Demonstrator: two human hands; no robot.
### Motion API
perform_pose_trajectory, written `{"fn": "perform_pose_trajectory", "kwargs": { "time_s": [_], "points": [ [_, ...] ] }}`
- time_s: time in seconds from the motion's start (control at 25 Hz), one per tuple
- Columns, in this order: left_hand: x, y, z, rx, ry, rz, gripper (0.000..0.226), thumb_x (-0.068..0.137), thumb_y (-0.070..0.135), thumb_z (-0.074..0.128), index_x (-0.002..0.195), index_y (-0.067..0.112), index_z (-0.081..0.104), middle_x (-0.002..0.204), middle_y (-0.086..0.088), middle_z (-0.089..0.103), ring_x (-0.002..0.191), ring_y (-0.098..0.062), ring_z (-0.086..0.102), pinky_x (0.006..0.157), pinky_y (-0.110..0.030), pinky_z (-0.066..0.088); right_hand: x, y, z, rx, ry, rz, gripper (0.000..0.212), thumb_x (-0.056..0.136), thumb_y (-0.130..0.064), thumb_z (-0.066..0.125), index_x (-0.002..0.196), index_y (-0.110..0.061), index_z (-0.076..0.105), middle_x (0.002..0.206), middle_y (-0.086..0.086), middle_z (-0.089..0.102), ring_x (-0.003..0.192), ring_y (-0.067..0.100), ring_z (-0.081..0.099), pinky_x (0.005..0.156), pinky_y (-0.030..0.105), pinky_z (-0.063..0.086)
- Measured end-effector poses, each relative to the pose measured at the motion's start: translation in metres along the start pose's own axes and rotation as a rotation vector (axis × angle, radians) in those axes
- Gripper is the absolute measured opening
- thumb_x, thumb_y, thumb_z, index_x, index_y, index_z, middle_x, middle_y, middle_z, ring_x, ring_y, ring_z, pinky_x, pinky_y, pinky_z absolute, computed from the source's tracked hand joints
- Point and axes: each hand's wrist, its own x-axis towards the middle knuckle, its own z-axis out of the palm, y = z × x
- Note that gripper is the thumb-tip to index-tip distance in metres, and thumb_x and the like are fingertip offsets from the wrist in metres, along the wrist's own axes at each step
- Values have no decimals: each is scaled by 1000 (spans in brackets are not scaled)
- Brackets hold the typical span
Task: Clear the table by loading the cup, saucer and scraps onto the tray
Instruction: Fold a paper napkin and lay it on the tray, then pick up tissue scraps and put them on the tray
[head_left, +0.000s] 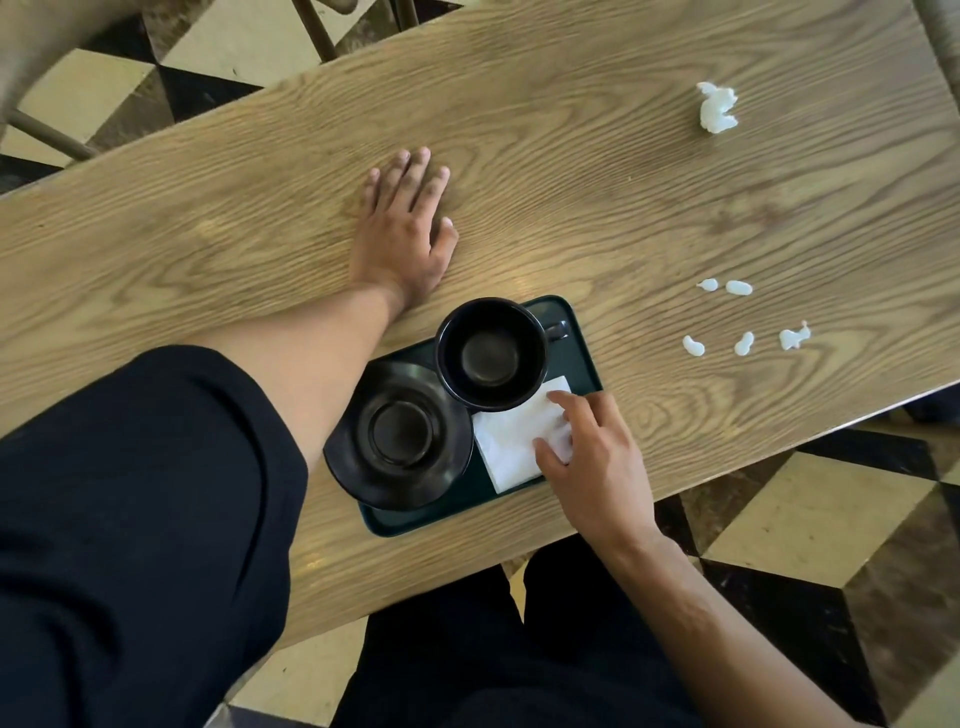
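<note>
Left hand (402, 228) is planted flat on the wooden table (597, 171), palm down, fingers spread and pointing to twelve o'clock, gripping nothing. Its forearm runs back to seven o'clock into a black sleeve (140, 519). Right hand (592, 457) comes in from five o'clock, fingers loosely curled, index finger and thumb pressed on the right edge of a white napkin (511, 441); whether that is a pinch or just a press, I cannot tell.

Down on the dark green tray (582, 348), near the table's close edge: a black cup (491, 353) standing upright and looking empty, handle at three o'clock. At seven o'clock from it, touching or just beside it, sits the black saucer (400, 436), nothing on it, its left rim hanging past the tray's edge. The napkin lies flat on the tray at five o'clock from the cup.

Out on the bare wood, well apart from the tray, a crumpled white tissue (717, 106) at one o'clock, and five small white scraps (745, 319) scattered at three o'clock.

Beneath it all, a checkered floor (831, 525) of black, cream and brown, and chair legs (317, 28) at eleven o'clock.
</note>
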Motion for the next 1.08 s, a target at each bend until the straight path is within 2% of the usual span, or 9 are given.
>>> {"fn": "perform_pose_trajectory", "kwargs": {
  "time_s": [0.16,0.44,0.6,0.8,0.96,1.08],
  "points": [
    [1,-1,0,-1,-9,1,60,99,36,40,156,15,41,168,-10,29,157,-28,19,128,-48,8,0,-2,6,-15,22,41,50,87,-27,75,133,-19,58,114,-1,52,94,19,58,77,29,50],
    [1,-2,-1,0,-20,14,60,99,35,39,156,14,40,168,-12,27,157,-29,18,128,-50,8,2,-1,3,2,31,9,42,88,-26,75,128,-17,61,110,0,55,96,20,59,80,34,54],
    [1,2,-5,52,-82,28,64,99,36,35,157,10,35,168,-16,25,157,-33,17,127,-52,7,17,2,-23,49,186,18,33,92,-20,70,124,-13,66,109,-1,57,101,19,57,90,33,51],
    [17,10,-6,17,-75,5,67,91,37,42,148,2,46,160,-25,36,151,-40,27,125,-57,16,81,21,-65,48,283,95,39,94,-20,63,133,-15,63,124,1,55,118,19,50,105,30,41],
    [21,23,8,12,-54,133,71,92,44,43,153,7,39,164,-19,31,155,-34,22,126,-57,12,169,39,-96,70,343,80,40,95,-17,60,134,-15,63,124,7,53,117,26,54,104,42,48],
    [21,20,14,38,2,152,69,93,44,46,152,9,42,164,-17,33,155,-33,23,126,-56,14,236,45,-124,53,372,84,48,91,-15,57,139,-17,58,129,9,49,119,28,53,102,38,48]
  ]
}}
